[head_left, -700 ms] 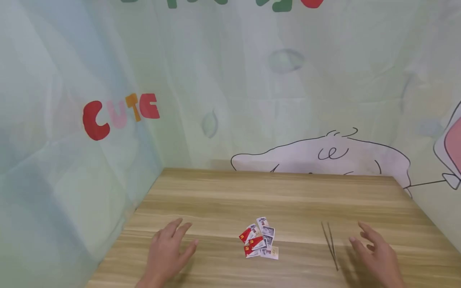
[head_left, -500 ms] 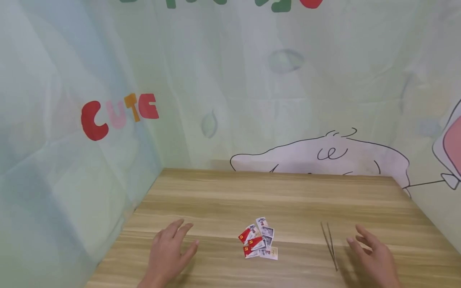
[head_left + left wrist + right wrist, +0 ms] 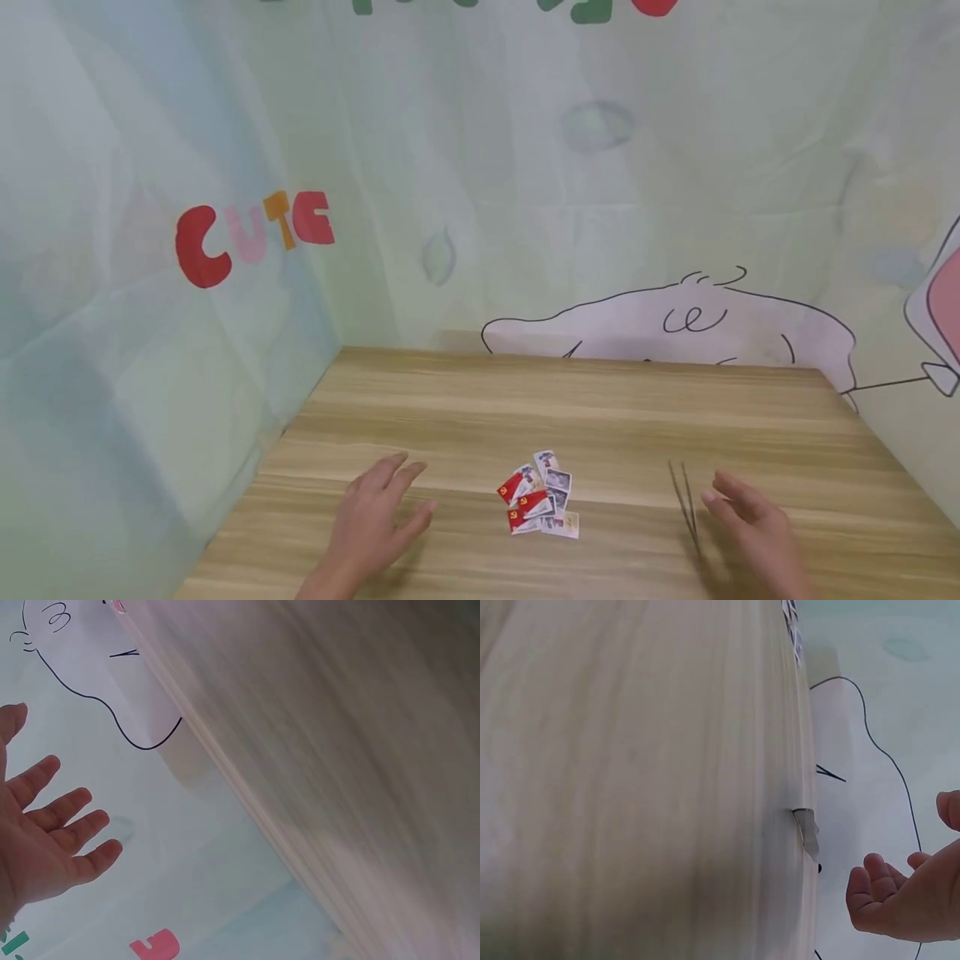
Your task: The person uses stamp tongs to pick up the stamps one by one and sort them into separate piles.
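Tweezers (image 3: 693, 527) lay just beside the relaxed, empty right hand (image 3: 756, 529), their joined end blurred, toward the cropped near edge of the desk (image 3: 600, 408); small printed papers (image 3: 534, 505), partly hiding one another, separated them from the loose, empty left hand (image 3: 375, 527).

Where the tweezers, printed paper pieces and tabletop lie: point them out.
Tweezers (image 3: 693, 527), head view: near where the arms meet.
Printed paper pieces (image 3: 532, 503), head view: red of a middle piece.
Tabletop (image 3: 465, 408), head view: bare wood, far part.

Room type can't be pinned down beyond a screened-off tabletop nook: wood-grain table (image 3: 480, 400) hemmed in left, back and right by creased pale sheeting (image 3: 510, 175) printed with "CUTE" lettering (image 3: 249, 252) and cartoon figure (image 3: 622, 329).
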{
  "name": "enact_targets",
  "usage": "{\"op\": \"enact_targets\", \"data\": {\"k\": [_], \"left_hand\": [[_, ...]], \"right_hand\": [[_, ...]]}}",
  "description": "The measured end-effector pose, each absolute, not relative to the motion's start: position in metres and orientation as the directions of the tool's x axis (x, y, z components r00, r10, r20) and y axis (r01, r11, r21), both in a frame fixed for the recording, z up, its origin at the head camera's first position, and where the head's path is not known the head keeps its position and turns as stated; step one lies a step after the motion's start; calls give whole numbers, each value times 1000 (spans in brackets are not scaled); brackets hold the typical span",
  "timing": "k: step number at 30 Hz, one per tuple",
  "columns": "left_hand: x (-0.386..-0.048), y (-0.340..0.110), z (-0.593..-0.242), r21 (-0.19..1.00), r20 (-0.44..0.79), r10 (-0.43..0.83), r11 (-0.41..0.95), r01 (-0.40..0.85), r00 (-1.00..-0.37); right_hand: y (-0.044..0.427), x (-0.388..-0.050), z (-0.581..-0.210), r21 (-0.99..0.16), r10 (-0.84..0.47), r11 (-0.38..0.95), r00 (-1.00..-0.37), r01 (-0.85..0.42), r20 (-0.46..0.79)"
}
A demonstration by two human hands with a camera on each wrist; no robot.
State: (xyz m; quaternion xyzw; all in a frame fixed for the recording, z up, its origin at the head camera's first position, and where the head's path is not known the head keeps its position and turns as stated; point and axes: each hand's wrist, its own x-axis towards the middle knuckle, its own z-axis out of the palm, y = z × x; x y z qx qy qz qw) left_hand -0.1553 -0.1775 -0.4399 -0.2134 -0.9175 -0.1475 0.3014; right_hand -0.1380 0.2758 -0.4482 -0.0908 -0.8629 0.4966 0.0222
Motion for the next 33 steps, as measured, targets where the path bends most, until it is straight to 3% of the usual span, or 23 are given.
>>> {"op": "enact_targets", "data": {"k": [11,23,33], "left_hand": [[-158,-168,-442,165,544,345,850,501,-765],[-160,-153,-439,135,488,419,831,540,-766],[-165,-137,-442,118,425,484,808,577,-765]], "right_hand": [[265,-140,-453,-896,126,414,-985,161,-119],[259,-147,-461,-901,129,390,-980,190,-151],[258,-149,-471,-865,148,458,-977,205,-153]]}}
